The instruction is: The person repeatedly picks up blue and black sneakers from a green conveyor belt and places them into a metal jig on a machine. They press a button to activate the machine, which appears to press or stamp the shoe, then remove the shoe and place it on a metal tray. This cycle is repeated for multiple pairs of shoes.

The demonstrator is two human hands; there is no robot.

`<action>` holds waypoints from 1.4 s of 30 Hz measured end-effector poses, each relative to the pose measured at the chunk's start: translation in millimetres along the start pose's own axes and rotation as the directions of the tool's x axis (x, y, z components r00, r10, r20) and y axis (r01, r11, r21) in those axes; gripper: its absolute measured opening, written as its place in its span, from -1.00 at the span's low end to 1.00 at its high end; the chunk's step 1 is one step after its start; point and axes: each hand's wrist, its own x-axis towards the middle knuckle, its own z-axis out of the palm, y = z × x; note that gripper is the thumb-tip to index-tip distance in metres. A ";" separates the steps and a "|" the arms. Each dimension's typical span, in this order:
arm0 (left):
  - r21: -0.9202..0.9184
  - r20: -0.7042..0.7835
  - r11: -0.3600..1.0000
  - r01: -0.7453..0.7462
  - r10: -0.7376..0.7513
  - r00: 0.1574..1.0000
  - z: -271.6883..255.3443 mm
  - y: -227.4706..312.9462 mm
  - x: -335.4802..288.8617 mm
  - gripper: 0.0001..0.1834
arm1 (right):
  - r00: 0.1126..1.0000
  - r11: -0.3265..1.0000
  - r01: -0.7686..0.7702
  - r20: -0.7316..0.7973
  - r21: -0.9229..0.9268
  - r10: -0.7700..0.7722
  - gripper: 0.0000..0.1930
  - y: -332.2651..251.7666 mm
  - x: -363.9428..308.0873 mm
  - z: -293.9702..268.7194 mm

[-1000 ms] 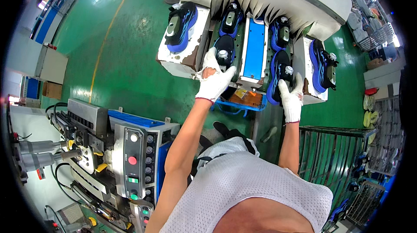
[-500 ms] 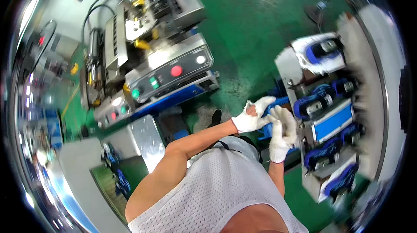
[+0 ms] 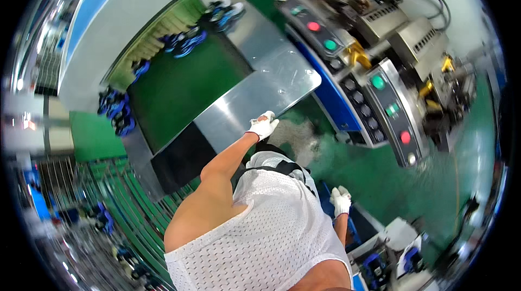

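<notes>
Both my hands wear white gloves with nothing visible in them. My left hand (image 3: 263,126) is beside the edge of a shiny metal table (image 3: 227,107), its fingers loosely bent and a patch of skin showing on its back. I cannot tell whether it touches the metal. Lower and to the right hangs my right hand (image 3: 341,200), fingers slack and a little apart, close to a blue part (image 3: 354,232) beside the rack. Several blue-and-black shoes (image 3: 187,41) lie on the green conveyor belt (image 3: 187,93) beyond the table.
A machine with a blue base (image 3: 331,98) and a button panel (image 3: 392,107) stands at the upper right. At lower right is a pale rack (image 3: 399,231) holding shoes (image 3: 374,270). Metal rollers (image 3: 116,196) run along the left, and a grey mat (image 3: 297,138) lies ahead.
My view has swung left, from the shoe rack toward the conveyor. My hands, close together before at the rack, are now apart, the left by the metal table.
</notes>
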 end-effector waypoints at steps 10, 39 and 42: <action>-0.335 -0.417 0.913 0.232 -0.364 0.833 -97.6 -223.5 1.2 -0.57 | 0.969 0.928 -0.045 0.211 -0.370 0.131 -0.47 -133.3 31.8 102.6; -0.192 -0.855 0.745 0.638 -0.447 0.264 -543.9 -500.7 128.6 -0.25 | 0.954 0.655 0.204 0.298 -0.727 0.033 -0.42 -317.8 -2.3 260.5; 0.045 -0.906 0.799 0.599 -0.220 0.362 -545.3 -539.4 142.2 -0.32 | 0.958 0.577 0.193 0.279 -0.794 0.064 -0.42 -303.0 7.2 244.5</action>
